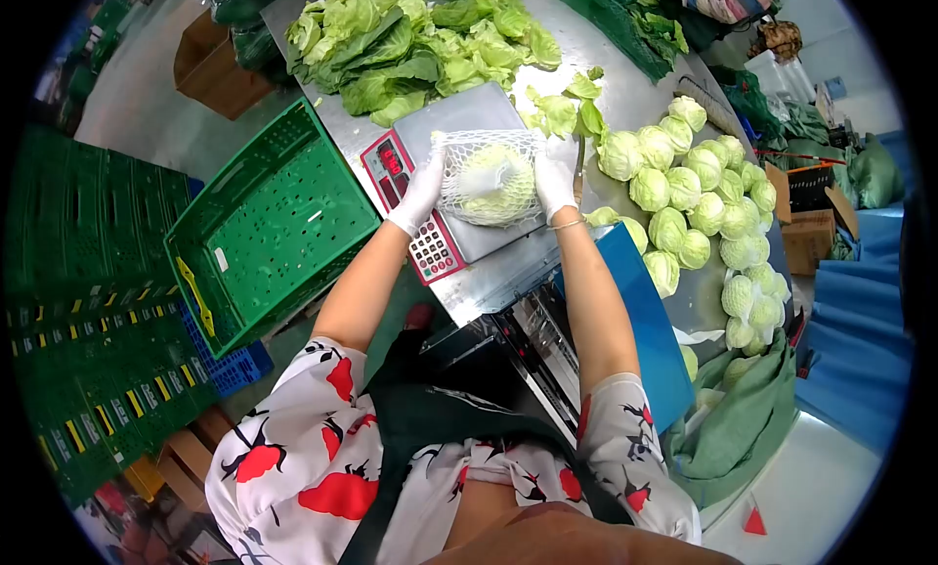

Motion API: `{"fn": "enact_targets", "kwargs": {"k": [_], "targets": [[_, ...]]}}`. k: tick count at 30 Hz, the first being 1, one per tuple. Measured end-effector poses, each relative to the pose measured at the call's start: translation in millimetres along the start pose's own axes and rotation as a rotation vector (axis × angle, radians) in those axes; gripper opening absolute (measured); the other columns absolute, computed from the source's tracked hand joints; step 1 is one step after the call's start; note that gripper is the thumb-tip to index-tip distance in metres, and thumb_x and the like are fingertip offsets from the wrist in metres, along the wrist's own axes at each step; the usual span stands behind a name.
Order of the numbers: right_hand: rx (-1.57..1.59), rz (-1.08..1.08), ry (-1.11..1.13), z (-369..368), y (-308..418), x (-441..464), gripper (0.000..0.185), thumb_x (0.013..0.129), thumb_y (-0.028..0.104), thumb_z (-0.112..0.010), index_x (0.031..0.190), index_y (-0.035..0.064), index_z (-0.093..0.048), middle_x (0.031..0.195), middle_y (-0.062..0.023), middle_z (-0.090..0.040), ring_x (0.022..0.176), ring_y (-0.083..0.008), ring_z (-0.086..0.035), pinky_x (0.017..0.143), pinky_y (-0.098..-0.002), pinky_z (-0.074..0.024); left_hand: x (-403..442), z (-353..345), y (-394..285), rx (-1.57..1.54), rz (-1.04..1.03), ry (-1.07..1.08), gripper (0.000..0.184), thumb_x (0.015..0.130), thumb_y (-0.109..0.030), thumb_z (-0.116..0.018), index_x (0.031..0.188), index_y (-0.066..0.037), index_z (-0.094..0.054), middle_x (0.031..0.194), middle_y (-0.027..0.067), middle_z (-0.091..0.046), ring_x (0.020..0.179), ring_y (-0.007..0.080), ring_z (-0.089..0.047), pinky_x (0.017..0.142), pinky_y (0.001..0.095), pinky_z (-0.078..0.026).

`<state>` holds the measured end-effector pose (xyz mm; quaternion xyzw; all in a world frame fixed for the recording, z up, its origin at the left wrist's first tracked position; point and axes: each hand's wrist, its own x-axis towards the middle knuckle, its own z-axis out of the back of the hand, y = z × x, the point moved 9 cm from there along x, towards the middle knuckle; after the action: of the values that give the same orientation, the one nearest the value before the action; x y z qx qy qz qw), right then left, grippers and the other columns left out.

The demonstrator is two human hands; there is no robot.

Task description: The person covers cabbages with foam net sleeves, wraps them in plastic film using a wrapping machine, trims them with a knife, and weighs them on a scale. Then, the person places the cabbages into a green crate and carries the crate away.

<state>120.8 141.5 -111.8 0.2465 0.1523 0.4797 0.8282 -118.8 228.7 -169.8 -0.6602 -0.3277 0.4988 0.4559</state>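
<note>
A pale green cabbage (498, 164) sits inside a white foam net sleeve (459, 189), over the plate of a digital scale (420, 122). My left hand (425, 189), in a white glove, grips the sleeve's left side. On the opposite side my right hand (555, 182), gloved too, has hold of the sleeve's edge. The net is stretched between the two hands, and some fingertips are hidden by it. The scale's red panel with a lit display and keypad (431, 249) faces left, partly next to my left wrist.
Loose cabbage leaves (420, 42) are heaped at the table's far end. Several trimmed cabbages (684, 184) lie to the right, some netted (747, 306). A green crate (264, 233) stands at left, a blue panel (640, 321) by my right forearm. Another person's sleeve (728, 0) shows at top right.
</note>
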Motion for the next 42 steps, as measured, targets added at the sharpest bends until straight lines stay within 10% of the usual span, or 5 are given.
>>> {"fn": "enact_targets", "kwargs": {"k": [12,13,18,22,42], "targets": [[1.052,-0.322,0.472,67,40,-144,0.031,0.095,0.027,-0.065,0.084,-0.0016,-0.072,0.062,-0.0017,-0.063,0.056,-0.0064,-0.055,0.047,-0.0224,-0.0397,-179,-75,11,-0.734,0.657,0.715,0.059,0.105,-0.043,-0.030,0.145,-0.001,-0.043,0.145,0.0172,-0.049,0.131,0.0288,-0.050,0.111,0.0408,-0.040],[1.224,-0.348,0.561,63,22,-156,0.029,0.095,0.017,-0.061,0.114,-0.0029,-0.068,0.099,-0.0071,-0.069,0.077,-0.0094,-0.060,0.068,-0.0231,-0.0506,-188,-76,14,-0.646,0.601,0.698,0.059,0.105,-0.043,-0.028,0.146,-0.002,-0.042,0.147,0.0175,-0.047,0.133,0.0282,-0.048,0.112,0.0410,-0.039],[1.120,-0.674,-0.171,129,-70,-250,0.038,0.100,0.027,-0.058,0.126,-0.0011,-0.061,0.116,-0.0094,-0.066,0.094,-0.0146,-0.067,0.075,-0.0254,-0.0546,-232,-140,-61,-0.958,0.539,0.892,0.049,0.103,-0.032,-0.034,0.134,0.002,-0.052,0.131,0.0179,-0.060,0.117,0.0320,-0.061,0.099,0.0513,-0.051],[1.970,-0.481,0.010,159,1,-301,0.058,0.104,0.047,-0.040,0.140,0.0023,-0.047,0.136,-0.0102,-0.057,0.123,-0.0229,-0.054,0.105,-0.0394,-0.0428,-253,-208,-68,-0.436,0.181,0.940,0.041,0.094,-0.019,-0.043,0.121,0.007,-0.061,0.122,0.0175,-0.065,0.115,0.0285,-0.062,0.100,0.0435,-0.048],[0.544,-0.526,-0.943,219,-149,-470,0.074,0.090,0.032,-0.071,0.143,-0.0073,-0.037,0.143,-0.0238,-0.044,0.133,-0.0342,-0.042,0.112,-0.0412,-0.0321,-307,-274,-36,0.588,-0.638,0.934,0.078,0.085,-0.034,-0.074,0.147,-0.001,-0.039,0.138,0.0200,-0.050,0.127,0.0319,-0.050,0.108,0.0402,-0.039]]}}
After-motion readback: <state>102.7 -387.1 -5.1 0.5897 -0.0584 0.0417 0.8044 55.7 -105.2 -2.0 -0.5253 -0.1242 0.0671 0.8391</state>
